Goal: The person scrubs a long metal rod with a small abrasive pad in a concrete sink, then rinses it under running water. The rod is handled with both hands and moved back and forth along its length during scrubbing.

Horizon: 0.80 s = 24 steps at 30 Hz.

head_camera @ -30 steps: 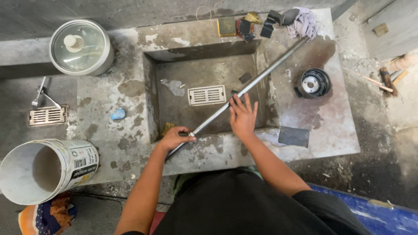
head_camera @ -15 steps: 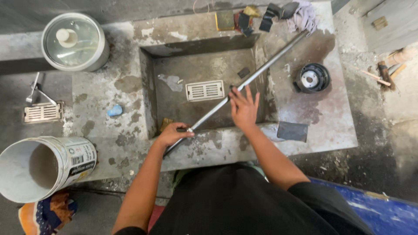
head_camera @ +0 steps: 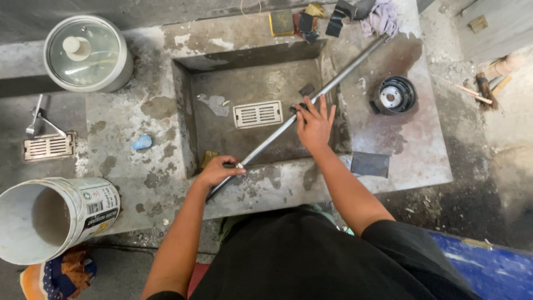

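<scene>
Over the last second the long grey metal rod (head_camera: 302,110) has kept its diagonal lie across the sunken grey concrete basin (head_camera: 189,133). The left hand (head_camera: 219,171) stays closed in a grip round its near end at the basin's front edge, while the right hand (head_camera: 315,123) still presses open-palmed on its middle, so the work holds steady. The basin holds only a white slotted drain grate (head_camera: 258,114). The white plastic bucket (head_camera: 55,216) on its side looks empty, and the lidded white pot (head_camera: 88,53) hides its contents.
</scene>
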Motion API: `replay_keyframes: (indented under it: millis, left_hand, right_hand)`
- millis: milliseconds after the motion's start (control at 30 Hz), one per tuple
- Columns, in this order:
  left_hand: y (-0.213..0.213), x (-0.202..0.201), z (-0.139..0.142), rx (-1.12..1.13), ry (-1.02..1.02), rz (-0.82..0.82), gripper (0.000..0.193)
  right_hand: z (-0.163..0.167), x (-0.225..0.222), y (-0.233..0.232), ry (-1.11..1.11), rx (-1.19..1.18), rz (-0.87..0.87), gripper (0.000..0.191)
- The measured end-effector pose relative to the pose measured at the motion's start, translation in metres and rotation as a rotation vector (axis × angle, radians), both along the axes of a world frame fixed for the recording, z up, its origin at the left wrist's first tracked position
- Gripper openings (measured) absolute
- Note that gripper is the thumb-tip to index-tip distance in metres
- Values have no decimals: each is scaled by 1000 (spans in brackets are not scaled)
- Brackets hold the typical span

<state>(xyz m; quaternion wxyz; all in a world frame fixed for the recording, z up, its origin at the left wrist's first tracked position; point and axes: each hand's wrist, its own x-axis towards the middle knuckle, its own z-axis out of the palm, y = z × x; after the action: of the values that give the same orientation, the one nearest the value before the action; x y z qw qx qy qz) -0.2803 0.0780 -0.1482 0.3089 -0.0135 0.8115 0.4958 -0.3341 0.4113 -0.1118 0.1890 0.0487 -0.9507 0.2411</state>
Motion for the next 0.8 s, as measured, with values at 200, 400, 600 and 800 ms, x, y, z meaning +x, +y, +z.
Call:
replay_keyframes:
  millis: [200, 400, 600, 800]
  left_hand:
    - [-2, 1, -3, 2, 30, 17, 68]
    - [-1, 2, -5, 3, 47, 3, 68]
    - [-1, 3, 1, -57, 4, 22, 69]
    - [-1, 3, 3, -71, -69, 21, 72]
  right_hand:
    - [0, 14, -10, 50, 5, 65, 29]
    - [4, 10, -6, 12, 22, 16, 26]
    - [4, 20, -11, 17, -12, 44, 29]
    - [4, 12, -5, -19, -9, -27, 26]
